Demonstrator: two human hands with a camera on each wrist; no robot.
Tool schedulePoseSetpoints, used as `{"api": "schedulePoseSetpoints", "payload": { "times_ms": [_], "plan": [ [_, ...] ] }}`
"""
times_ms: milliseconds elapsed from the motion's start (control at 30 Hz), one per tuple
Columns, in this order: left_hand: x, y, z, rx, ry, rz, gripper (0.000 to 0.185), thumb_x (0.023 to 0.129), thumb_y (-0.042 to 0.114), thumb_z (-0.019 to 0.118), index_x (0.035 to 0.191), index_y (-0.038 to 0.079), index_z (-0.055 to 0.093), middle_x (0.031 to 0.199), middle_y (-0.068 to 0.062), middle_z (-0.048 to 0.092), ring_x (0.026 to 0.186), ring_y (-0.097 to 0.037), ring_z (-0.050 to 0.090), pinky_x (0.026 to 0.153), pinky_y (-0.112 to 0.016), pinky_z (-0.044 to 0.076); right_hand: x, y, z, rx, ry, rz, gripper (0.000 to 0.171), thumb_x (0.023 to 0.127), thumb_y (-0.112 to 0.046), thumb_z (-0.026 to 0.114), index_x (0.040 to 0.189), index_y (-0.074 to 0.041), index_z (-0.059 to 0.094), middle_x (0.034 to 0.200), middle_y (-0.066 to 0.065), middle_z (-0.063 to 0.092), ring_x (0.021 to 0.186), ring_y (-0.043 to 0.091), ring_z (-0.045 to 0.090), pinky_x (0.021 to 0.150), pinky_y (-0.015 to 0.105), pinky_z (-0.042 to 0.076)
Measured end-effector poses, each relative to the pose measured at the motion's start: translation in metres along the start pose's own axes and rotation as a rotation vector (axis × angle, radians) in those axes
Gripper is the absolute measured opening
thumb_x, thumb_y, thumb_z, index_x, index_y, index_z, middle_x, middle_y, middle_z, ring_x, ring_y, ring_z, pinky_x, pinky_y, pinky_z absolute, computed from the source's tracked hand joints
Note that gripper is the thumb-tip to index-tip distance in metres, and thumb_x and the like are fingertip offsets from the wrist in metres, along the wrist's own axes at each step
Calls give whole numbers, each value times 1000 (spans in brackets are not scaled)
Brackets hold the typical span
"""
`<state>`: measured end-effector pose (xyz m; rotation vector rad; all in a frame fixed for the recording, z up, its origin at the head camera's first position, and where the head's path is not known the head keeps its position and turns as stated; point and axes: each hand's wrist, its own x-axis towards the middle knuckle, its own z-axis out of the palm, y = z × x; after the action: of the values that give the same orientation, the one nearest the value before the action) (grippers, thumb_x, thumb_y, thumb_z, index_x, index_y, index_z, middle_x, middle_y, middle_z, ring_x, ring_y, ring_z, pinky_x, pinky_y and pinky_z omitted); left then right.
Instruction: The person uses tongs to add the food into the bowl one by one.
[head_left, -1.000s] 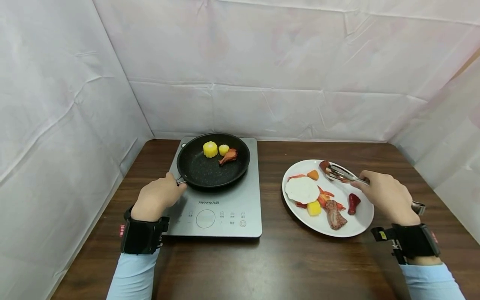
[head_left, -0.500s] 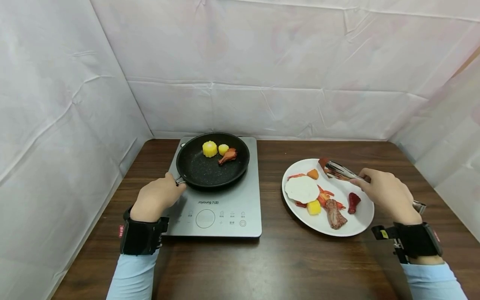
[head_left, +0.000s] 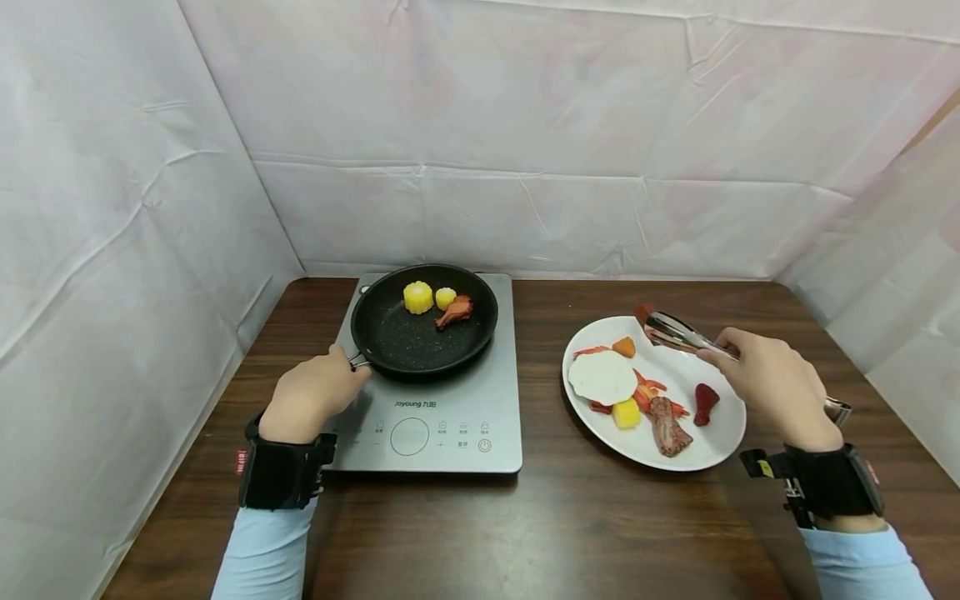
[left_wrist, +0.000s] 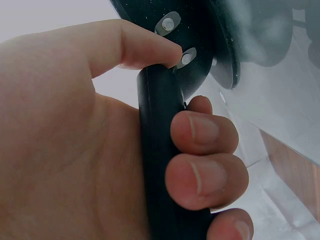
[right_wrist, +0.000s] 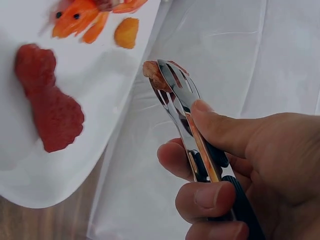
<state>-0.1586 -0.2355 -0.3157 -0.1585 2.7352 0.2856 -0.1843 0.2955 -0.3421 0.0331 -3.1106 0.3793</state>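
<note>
In the head view, the left hand [head_left: 311,396] is wrapped around the handle of the black frying pan [head_left: 423,319], which sits on the grey induction cooker [head_left: 450,417] at the left of the desk [head_left: 540,533]; two yellow corn pieces [head_left: 418,297] and a small brown drumstick [head_left: 455,311] lie toward the pan's far side. The right hand [head_left: 776,385] squeezes metal tongs [head_left: 678,332] whose long axis runs from the hand up and leftward, their tips pinching a reddish-brown food piece [head_left: 643,313] just above the far rim of the white plate [head_left: 712,442]. The pan lies well to the left of that piece, across the cooker's right edge. In the left wrist view, the fingers [left_wrist: 205,132] curl fully round the black pan handle [left_wrist: 162,150], thumb laid near the rivets. In the right wrist view, the right hand [right_wrist: 250,170] clamps the slotted tongs [right_wrist: 182,107] with thumb on top, the blades nearly closed on a small glossy brown-red morsel [right_wrist: 152,72] beside the plate [right_wrist: 100,125], where a red meat piece [right_wrist: 47,97] lies.
</note>
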Motion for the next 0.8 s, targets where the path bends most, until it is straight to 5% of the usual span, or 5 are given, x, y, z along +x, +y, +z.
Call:
{"api": "schedulePoseSetpoints", "payload": {
  "times_ms": [200,433,800],
  "plan": [
    [0,1,0,-6,15,-1,74,106,36,40,148,-22,22,115,-33,65,90,-35,67,77,-49,54,-7,-15,-5,15,43,10,59,98,-66,50,114,-11,64,78,9,66,64,23,53,48,35,32],
    [-1,4,2,-6,10,-3,75,106,36,40,150,-21,19,128,-38,60,100,-39,67,84,-52,54,-20,-36,-4,25,151,-53,42,100,-49,59,112,-9,65,63,3,57,55,20,45,44,34,27],
    [-3,2,1,-7,25,-9,75,105,34,40,150,-22,19,125,-38,61,95,-36,67,81,-50,54,-14,-74,-10,38,169,-84,39,101,-50,57,115,-14,65,60,1,53,51,19,44,43,34,29]
  ]
}}
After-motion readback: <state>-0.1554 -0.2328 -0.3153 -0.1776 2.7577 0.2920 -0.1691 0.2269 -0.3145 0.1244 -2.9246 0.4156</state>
